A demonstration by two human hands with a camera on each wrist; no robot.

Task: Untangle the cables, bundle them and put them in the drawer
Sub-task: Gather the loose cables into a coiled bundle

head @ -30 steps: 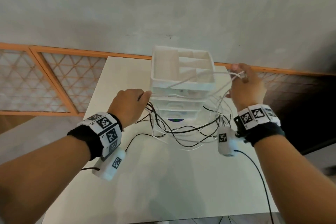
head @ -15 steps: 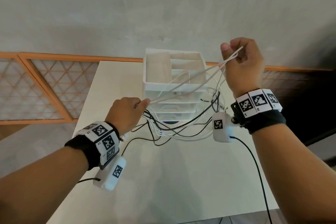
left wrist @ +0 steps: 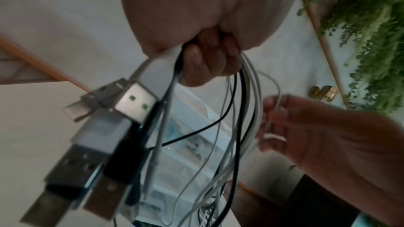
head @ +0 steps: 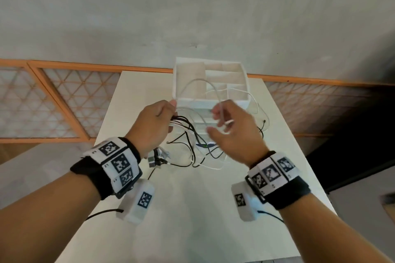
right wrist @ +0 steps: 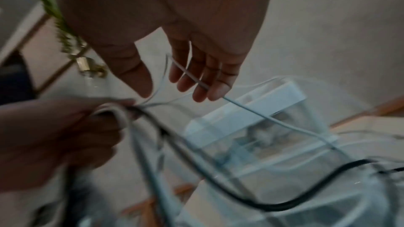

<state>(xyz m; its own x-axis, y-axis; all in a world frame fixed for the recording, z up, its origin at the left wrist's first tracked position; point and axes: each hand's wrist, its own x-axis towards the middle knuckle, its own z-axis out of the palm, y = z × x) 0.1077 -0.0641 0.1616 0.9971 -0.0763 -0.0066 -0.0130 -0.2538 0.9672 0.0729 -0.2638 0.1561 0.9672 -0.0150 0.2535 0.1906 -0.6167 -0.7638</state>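
Note:
My left hand point(head: 157, 123) grips a bunch of black and white cables point(head: 186, 127) in its fist, just in front of the white drawer unit point(head: 213, 101). Several USB plugs point(left wrist: 98, 135) hang below that fist point(left wrist: 207, 61). My right hand point(head: 232, 131) hovers close to the left one with its fingers spread and relaxed. One white cable point(right wrist: 190, 77) lies across those fingers point(right wrist: 203, 82) and arches in a slack loop point(head: 204, 80) over the unit's top tray. The other cables trail down in a tangle point(head: 205, 156) onto the table. The unit's drawers appear pushed in.
The white table point(head: 192, 209) has edges near on both sides and the front. An orange lattice rail point(head: 64, 102) and a grey wall stand behind it. Black leads point(head: 102, 213) hang from my wrist cameras. A green plant point(left wrist: 371, 32) hangs at one side.
My right hand has come down and left from its raised, pulled-out position and opened its fingers. The white cable, taut before, now hangs in a slack loop. The left hand keeps its grip.

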